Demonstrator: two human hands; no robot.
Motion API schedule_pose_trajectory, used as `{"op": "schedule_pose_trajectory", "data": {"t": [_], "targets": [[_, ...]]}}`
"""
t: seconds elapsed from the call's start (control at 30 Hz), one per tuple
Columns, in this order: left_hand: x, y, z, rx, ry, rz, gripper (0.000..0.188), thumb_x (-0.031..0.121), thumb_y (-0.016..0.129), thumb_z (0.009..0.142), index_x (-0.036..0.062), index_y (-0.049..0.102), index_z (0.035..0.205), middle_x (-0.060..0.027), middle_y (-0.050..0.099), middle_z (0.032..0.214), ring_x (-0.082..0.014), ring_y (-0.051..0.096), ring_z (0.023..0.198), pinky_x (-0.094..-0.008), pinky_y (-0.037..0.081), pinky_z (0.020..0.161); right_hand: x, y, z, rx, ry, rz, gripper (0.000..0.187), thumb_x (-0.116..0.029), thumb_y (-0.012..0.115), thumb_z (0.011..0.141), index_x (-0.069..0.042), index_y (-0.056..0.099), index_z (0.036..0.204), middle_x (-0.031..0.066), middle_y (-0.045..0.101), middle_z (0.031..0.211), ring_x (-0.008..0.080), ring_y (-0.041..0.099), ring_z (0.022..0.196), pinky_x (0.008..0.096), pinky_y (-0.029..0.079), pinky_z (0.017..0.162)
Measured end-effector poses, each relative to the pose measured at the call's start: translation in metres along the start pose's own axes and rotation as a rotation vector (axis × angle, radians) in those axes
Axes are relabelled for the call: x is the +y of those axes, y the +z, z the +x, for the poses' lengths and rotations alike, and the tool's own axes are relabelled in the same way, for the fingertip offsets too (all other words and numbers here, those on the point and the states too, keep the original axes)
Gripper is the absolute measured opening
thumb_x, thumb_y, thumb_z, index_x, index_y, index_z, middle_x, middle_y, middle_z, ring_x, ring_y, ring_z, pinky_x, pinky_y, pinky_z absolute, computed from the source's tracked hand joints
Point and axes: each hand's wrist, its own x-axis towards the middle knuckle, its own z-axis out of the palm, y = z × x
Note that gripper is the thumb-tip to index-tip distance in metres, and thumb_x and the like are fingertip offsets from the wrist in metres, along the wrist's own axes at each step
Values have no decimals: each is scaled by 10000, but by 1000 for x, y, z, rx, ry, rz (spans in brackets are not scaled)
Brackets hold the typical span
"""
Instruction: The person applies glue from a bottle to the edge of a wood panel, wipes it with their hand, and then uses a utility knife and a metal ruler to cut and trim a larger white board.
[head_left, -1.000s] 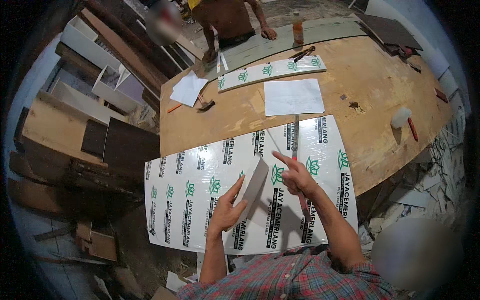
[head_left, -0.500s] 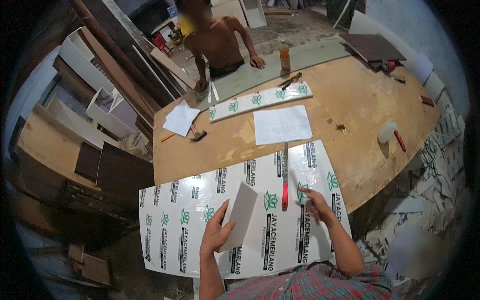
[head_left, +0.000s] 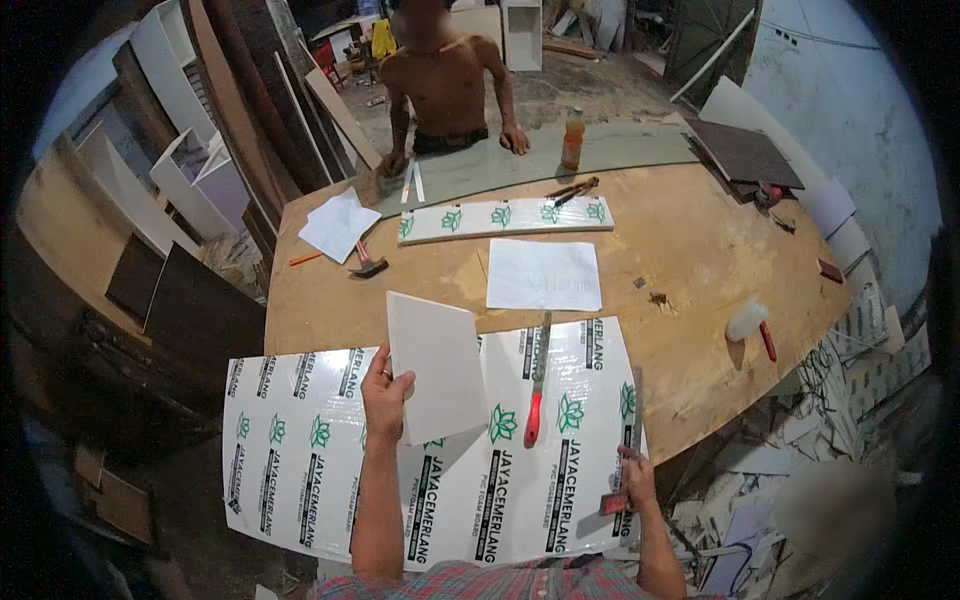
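Observation:
My left hand (head_left: 383,395) grips a small white board (head_left: 438,365) by its left edge. The board is held tilted up above a large white foam board (head_left: 290,480) with printed green and black marks. My right hand (head_left: 638,482), at the large board's right edge, is closed round a tool with a thin grey blade (head_left: 637,410) and a red part; its exact kind is unclear. Between my hands, on the large board, lies a file-like tool (head_left: 535,400) with a long grey blade and red handle.
On the wooden table (head_left: 690,370) are paper sheets (head_left: 543,275), a hammer (head_left: 368,266), a wrapped white strip (head_left: 505,220), pliers (head_left: 577,188), an orange-drink bottle (head_left: 572,142) and a white container (head_left: 746,321). Across the table stands a co-worker (head_left: 445,95), hands on its edge.
The small board has been raised and turned so its broad face shows. My right hand has moved down toward the large board's right edge. The view has shifted slightly.

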Motion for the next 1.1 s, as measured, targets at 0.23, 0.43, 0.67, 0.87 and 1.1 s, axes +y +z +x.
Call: {"op": "schedule_pose_trajectory", "data": {"t": [0.23, 0.43, 0.67, 0.87, 1.1], "targets": [[-43, 4, 63, 112, 24, -435, 631, -24, 530, 790, -56, 393, 1405, -157, 578, 1256, -245, 599, 1115, -330, 498, 961, -5, 3, 0, 33, -106, -197, 274, -105, 594, 842, -6, 677, 1083, 9, 610, 756, 100, 531, 647, 279, 439, 587], [-103, 5, 123, 291, -171, -707, 486, 109, 541, 759, -29, 526, 1225, -125, 599, 1141, -286, 603, 1059, -400, 513, 934, 9, 8, 6, 75, -95, -141, 274, -64, 582, 833, -2, 675, 1084, -10, 587, 735, 78, 498, 623, 258, 409, 573], [-154, 15, 178, 450, -213, -800, 453, 204, 553, 769, -10, 550, 1168, -134, 585, 1114, -308, 580, 1057, -430, 490, 942, 5, 11, 7, 102, -29, -36, 273, -57, 573, 838, 11, 656, 1089, -49, 530, 657, 44, 415, 505, 227, 319, 456], [-176, 10, 223, 495, -153, -808, 540, 270, 538, 756, -3, 523, 1221, -151, 577, 1151, -336, 571, 1093, -451, 474, 948, -19, 19, 3, 84, 60, -18, 240, -75, 555, 853, 3, 658, 1056, -60, 484, 607, 48, 404, 467, 230, 307, 428], [-183, 26, 227, 591, -179, -784, 537, 291, 528, 735, -2, 533, 1185, -155, 586, 1125, -348, 587, 1059, -444, 481, 925, -7, 12, 8, 68, 39, -35, 212, -74, 565, 875, -11, 664, 1051, -56, 498, 639, 44, 427, 514, 225, 320, 460]]}}
